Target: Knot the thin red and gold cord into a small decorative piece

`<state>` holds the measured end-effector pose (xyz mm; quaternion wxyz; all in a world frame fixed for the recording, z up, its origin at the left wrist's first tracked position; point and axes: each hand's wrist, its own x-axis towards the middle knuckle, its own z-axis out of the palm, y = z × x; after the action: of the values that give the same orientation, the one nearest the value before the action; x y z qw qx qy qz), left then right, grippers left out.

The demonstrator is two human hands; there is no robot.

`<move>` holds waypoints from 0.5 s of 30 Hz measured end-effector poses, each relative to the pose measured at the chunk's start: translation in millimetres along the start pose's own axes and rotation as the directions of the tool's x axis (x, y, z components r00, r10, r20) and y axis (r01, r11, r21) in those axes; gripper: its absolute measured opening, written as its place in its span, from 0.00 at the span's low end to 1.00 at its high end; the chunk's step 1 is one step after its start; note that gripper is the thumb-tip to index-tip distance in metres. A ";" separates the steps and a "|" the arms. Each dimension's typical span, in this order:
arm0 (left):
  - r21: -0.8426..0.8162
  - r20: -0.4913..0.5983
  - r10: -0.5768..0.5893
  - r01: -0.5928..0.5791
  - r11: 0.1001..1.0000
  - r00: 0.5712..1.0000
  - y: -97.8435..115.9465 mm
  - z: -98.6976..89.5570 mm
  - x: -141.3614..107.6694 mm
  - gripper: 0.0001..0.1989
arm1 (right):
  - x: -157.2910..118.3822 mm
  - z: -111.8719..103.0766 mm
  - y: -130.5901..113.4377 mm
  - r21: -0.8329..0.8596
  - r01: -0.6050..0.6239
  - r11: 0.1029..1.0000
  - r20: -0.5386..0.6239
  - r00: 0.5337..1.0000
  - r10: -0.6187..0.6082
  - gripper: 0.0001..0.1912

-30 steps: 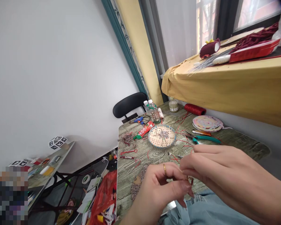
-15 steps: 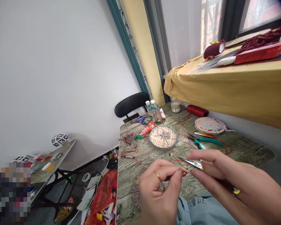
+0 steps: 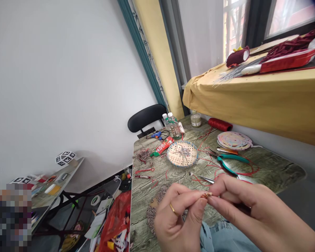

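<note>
Both the left hand [image 3: 177, 218] and right hand [image 3: 248, 210] pinch one small coppery-red wire piece [image 3: 206, 195] between fingertips, held close above the grey wood-grain table [image 3: 273, 168], seemingly for fine twisting.

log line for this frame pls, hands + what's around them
left hand: pinches small reddish piece | right hand: pinches same piece, fingertips meeting | near: perforated round dish, green-handled pliers, red thread spool, wooden table
</note>
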<state>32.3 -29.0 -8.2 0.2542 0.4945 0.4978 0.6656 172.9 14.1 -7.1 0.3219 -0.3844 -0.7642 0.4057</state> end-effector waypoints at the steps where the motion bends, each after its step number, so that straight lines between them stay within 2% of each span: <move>1: 0.001 0.006 0.005 -0.005 1.000 1.000 0.0 0.0 0.3 0.13 | -0.9 1.5 1.1 -0.021 0.013 1.000 -0.004 1.000 -0.014 0.12; 4: -0.010 0.029 0.033 -0.033 0.999 0.999 -0.8 -1.5 3.1 0.16 | -2.2 6.3 3.5 -0.064 0.068 0.996 -0.035 0.997 -0.071 0.11; 6: 0.013 0.083 0.105 -0.106 0.994 0.991 -1.1 -4.1 7.1 0.18 | -1.7 8.8 3.7 -0.087 0.116 0.989 -0.077 0.989 -0.122 0.10; 9: 0.062 0.196 0.262 -0.278 0.958 0.945 0.7 -9.2 14.7 0.17 | -0.9 8.8 2.8 -0.066 0.163 0.984 -0.103 0.980 -0.169 0.09; 11: 0.074 0.224 0.321 -0.345 0.936 0.920 3.4 -11.5 18.6 0.15 | -1.1 4.5 2.4 0.020 0.153 0.988 -0.057 0.987 -0.152 0.08; 13: 0.072 0.225 0.317 -0.340 0.938 0.921 6.0 -12.3 20.2 0.14 | -0.7 -3.4 2.6 0.122 0.100 0.987 0.024 0.994 -0.104 0.06; 15: 0.052 0.210 0.254 -0.270 0.961 0.944 7.2 -11.8 19.5 0.14 | 1.3 -13.3 3.1 0.209 0.007 0.978 0.080 0.996 -0.024 0.07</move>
<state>15.3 -20.4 6.1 0.1924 0.6308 0.4254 0.6198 183.9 21.3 -3.4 0.3318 -0.3255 -0.7330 0.4967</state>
